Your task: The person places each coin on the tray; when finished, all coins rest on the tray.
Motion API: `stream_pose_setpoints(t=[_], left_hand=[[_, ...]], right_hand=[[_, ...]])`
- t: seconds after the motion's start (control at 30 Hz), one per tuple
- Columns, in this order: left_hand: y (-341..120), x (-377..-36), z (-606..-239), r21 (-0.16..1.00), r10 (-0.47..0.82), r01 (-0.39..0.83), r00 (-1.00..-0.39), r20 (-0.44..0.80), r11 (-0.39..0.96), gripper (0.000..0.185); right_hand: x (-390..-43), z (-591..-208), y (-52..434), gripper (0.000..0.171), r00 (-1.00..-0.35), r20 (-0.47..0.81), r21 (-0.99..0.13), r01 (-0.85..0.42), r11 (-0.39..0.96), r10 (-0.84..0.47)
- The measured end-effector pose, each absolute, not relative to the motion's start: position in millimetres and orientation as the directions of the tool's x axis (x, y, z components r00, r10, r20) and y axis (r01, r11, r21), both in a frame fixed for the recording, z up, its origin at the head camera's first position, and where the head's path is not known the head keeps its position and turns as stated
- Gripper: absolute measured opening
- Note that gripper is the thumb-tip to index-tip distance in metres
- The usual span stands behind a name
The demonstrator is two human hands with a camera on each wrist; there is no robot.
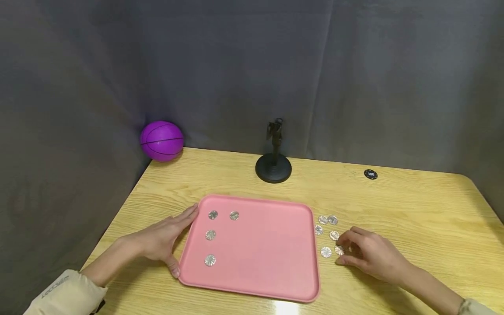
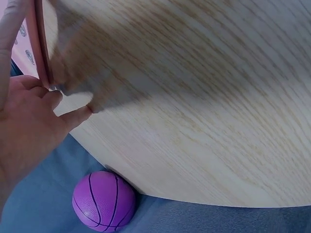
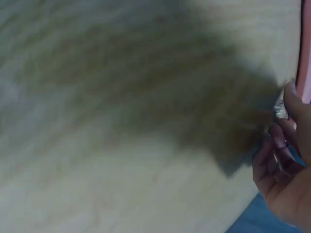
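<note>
On pink tray (image 1: 267, 262), four coins (image 1: 210, 235), five beside

Grey curtain (image 1: 354, 65) walls in a light wooden table (image 1: 413, 205) under soft light.

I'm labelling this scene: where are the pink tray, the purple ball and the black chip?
pink tray (image 1: 267, 258), head view, bare floor.
purple ball (image 1: 162, 141), head view, its middle.
black chip (image 1: 370, 174), head view, its face.
</note>
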State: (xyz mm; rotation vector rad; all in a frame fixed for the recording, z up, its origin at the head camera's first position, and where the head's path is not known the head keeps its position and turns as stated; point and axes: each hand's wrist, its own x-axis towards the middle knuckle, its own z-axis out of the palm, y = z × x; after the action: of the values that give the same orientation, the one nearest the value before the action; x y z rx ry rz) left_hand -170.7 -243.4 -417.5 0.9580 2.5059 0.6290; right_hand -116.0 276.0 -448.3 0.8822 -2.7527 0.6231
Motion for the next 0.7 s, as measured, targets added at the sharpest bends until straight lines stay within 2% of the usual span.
stream_pose_setpoints(t=[0.2, 0.47, 0.7], left_hand=[[-247, -172, -418, 0.514, 0.697, 0.531, -0.687, -0.204, 0.674, 0.15], [-247, -172, -419, 0.516, 0.678, 0.506, -0.701, -0.221, 0.692, 0.15], [-246, -173, -417, 0.506, 0.672, 0.503, -0.703, -0.232, 0.701, 0.151]], right_hand=[[-120, -455, 268, 0.023, -0.796, 0.329, -0.333, -0.601, 0.726, -0.508], [-125, -444, 262, 0.021, -0.874, 0.156, -0.356, -0.485, 0.799, -0.461], [-130, -439, 260, 0.021, -0.89, 0.03, -0.375, -0.432, 0.82, -0.455]])
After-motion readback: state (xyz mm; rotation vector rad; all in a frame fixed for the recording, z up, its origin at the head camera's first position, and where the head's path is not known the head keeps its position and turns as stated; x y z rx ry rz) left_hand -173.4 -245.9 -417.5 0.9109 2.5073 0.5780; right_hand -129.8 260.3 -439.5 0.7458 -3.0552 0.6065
